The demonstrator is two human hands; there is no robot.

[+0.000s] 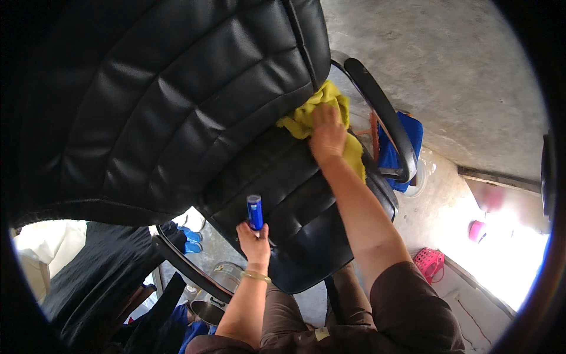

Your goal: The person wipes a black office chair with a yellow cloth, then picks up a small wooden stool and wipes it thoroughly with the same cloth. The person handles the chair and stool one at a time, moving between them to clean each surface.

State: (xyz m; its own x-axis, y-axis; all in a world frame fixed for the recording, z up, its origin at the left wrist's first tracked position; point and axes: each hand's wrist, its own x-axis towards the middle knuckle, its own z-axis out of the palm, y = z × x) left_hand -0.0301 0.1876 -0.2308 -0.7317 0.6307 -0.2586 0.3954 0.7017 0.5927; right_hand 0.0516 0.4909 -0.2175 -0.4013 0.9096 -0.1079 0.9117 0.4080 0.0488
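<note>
**Inspector A:** Right hand (327, 133) first: flat, palm down, fingers together, pressed onto yellow cloth (318, 115). Cloth bunched where black office chair (177, 100) backrest meets seat, partly trapped under palm, remainder spilling toward right armrest (380, 112).

**Inspector B:** Confirmed. Left hand (253, 239)?

**Inspector A:** Closed around small blue spray can (254, 211), held upright, top end uppermost, fingers wrapped about lower part. Thin bangle (256, 275) on wrist. Positioned over front edge of seat, well apart from cloth.

**Inspector B:** Chair condition?

**Inspector A:** Quilted black leather-look padding, glossy. Backrest fills upper left of view. Left armrest (188, 268) visible below, black with curved support.

**Inspector B:** Surroundings?

**Inspector A:** Bare concrete floor (448, 65) beyond right armrest. Blue fabric item (407, 138) just behind that armrest, kind unclear. Pink basket (429, 261) on floor at lower right. Metal pot (221, 277) beneath left armrest. Blue shoes (190, 241) near chair base. Dark cloth (94, 271) heaped at lower left. Brown sleeve (413, 301) on right upper arm.
</note>
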